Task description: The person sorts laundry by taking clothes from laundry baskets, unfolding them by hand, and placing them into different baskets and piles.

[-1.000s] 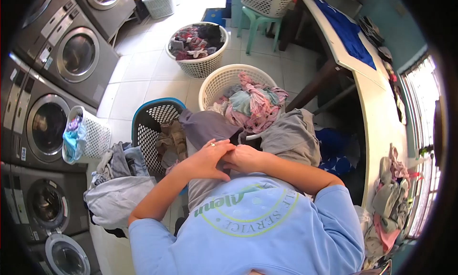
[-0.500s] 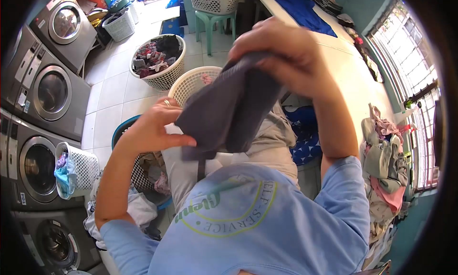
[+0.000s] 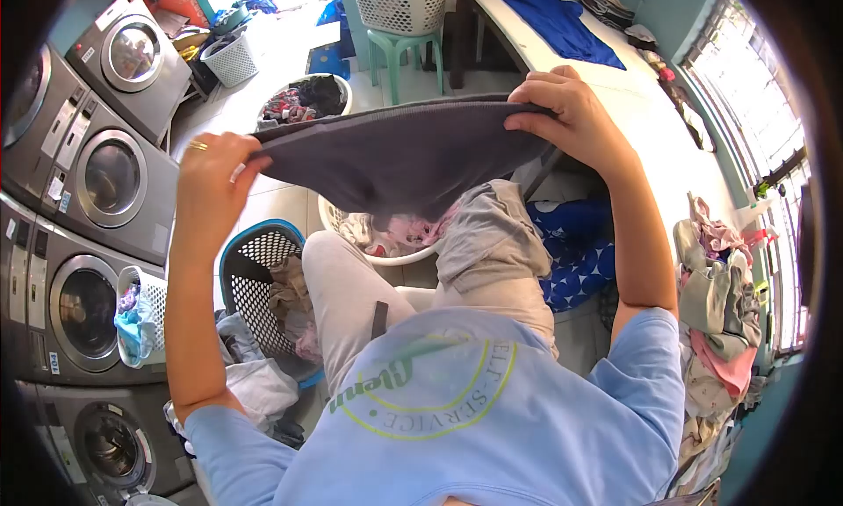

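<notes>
A dark grey garment (image 3: 395, 155) with a ribbed edge is stretched wide in front of me, above my knees. My left hand (image 3: 215, 177) pinches its left end, and my right hand (image 3: 566, 115) grips the other end between thumb and fingers. The ribbed edge runs along the top while the cloth sags in the middle; its exact kind I cannot make out. Across my right thigh lies a greyish-beige cloth (image 3: 492, 234). Partly hidden behind the garment is a white basket (image 3: 399, 258) with pink and pale clothes in it.
Stacked washing machines (image 3: 111, 177) line the left wall. A blue-rimmed black basket (image 3: 255, 278) holds clothes by my left knee. Farther off stands another laundry basket (image 3: 342, 111). To the right runs a long white table (image 3: 650, 137) bearing a blue cloth (image 3: 562, 28) and piled clothes (image 3: 716, 287).
My hands have moved apart, the left one outward to the left. The grey garment, bunched and folded before, is now spread out between them.
</notes>
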Tool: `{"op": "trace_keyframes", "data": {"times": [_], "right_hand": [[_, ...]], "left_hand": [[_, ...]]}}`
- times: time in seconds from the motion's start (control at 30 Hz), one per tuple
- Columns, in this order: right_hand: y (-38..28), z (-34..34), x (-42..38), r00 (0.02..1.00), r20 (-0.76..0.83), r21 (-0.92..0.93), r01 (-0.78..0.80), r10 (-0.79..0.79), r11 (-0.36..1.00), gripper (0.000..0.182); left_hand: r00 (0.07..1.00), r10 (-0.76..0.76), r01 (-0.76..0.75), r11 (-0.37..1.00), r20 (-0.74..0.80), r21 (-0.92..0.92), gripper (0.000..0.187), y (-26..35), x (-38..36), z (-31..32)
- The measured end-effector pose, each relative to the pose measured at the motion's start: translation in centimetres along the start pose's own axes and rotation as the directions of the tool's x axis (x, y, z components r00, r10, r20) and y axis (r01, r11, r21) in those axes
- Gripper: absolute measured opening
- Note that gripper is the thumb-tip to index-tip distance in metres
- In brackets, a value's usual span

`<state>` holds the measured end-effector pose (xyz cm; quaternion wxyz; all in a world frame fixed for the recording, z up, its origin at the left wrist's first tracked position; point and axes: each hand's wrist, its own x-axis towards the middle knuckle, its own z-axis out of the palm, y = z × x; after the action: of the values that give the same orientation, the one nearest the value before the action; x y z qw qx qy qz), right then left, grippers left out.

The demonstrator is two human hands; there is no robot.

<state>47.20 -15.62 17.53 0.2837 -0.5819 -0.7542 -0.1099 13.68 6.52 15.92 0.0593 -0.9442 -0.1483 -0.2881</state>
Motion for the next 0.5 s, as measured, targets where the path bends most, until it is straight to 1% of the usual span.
{"op": "trace_keyframes", "data": {"times": [0.07, 0.1, 0.17, 0.2, 0.23, 0.27, 0.3, 0.33, 0.37, 0.4, 0.43, 0.47, 0.5], "right_hand": [[0.1, 0.0, 0.0, 0.999, -0.002, -0.128, -0.047, 0.047, 0.991, 0.02], [0.4, 0.2, -0.2, 0.999, -0.005, -0.122, -0.05, 0.05, 0.991, 0.02], [1.5, 0.4, -0.3, 0.995, -0.099, -0.175, 0.004, -0.021, 0.985, 0.019], [2.0, 0.3, -0.3, 0.994, -0.102, -0.19, 0.024, -0.044, 0.981, 0.019], [2.5, 0.4, -0.2, 0.994, -0.1, -0.19, 0.023, -0.043, 0.982, 0.019], [2.9, 0.4, -0.1, 0.989, -0.137, -0.143, 0.031, -0.051, 0.989, 0.018], [3.2, 0.6, -0.2, 0.983, -0.175, -0.096, 0.04, -0.057, 0.995, 0.017], [3.1, 1.0, -0.2, 0.983, -0.175, -0.095, 0.039, -0.055, 0.995, 0.017], [2.7, 1.7, -0.1, 0.974, -0.227, 0.067, 0.02, -0.004, 0.998, 0.017], [2.0, 2.3, 0.1, 0.962, -0.268, 0.228, 0.007, 0.056, 0.974, 0.016], [0.8, 2.7, 0.7, 0.962, -0.266, 0.233, 0.003, 0.06, 0.972, 0.016], [-1.0, 3.0, 1.5, 0.989, -0.147, 0.27, 0.049, -0.009, 0.962, 0.017], [-2.3, 3.3, 2.2, 0.996, -0.031, 0.309, 0.092, -0.086, 0.947, 0.017]], "left_hand": [[0.982, -0.019, 0.024, 0.999, -0.19, 0.025, 0.015, 0.0, 0.7, -0.6], [0.983, -0.017, 0.022, 0.999, -0.185, 0.028, 0.015, 0.2, 0.9, -0.6], [0.981, 0.04, -0.036, 0.999, -0.19, 0.025, 0.016, 0.5, 1.3, -0.5], [0.992, 0.005, -0.01, 0.999, -0.125, -0.038, 0.016, 0.1, 1.3, -0.2], [0.992, 0.004, -0.009, 0.999, -0.124, -0.04, 0.016, 0.0, 1.3, -0.2], [0.986, -0.163, 0.163, 0.96, 0.021, -0.227, 0.016, 0.0, 1.5, -0.2], [0.936, -0.293, 0.347, 0.859, 0.194, -0.377, 0.016, 0.0, 1.6, -0.2], [0.936, -0.292, 0.347, 0.859, 0.196, -0.376, 0.016, 0.1, 1.9, 0.1], [0.981, -0.184, 0.192, 0.911, 0.058, -0.365, 0.02, 0.3, 2.4, 0.6], [0.995, -0.066, 0.036, 0.943, -0.078, -0.332, 0.024, 0.7, 2.9, 1.3], [0.994, -0.071, 0.031, 0.905, -0.079, -0.424, 0.04, 1.7, 3.3, 2.6], [0.997, -0.074, 0.055, 0.779, -0.005, -0.624, 0.059, 4.9, 3.9, 3.2], [0.999, 0.043, -0.019, 0.755, 0.021, -0.655, 0.073, 6.7, 4.2, 4.4]]}}
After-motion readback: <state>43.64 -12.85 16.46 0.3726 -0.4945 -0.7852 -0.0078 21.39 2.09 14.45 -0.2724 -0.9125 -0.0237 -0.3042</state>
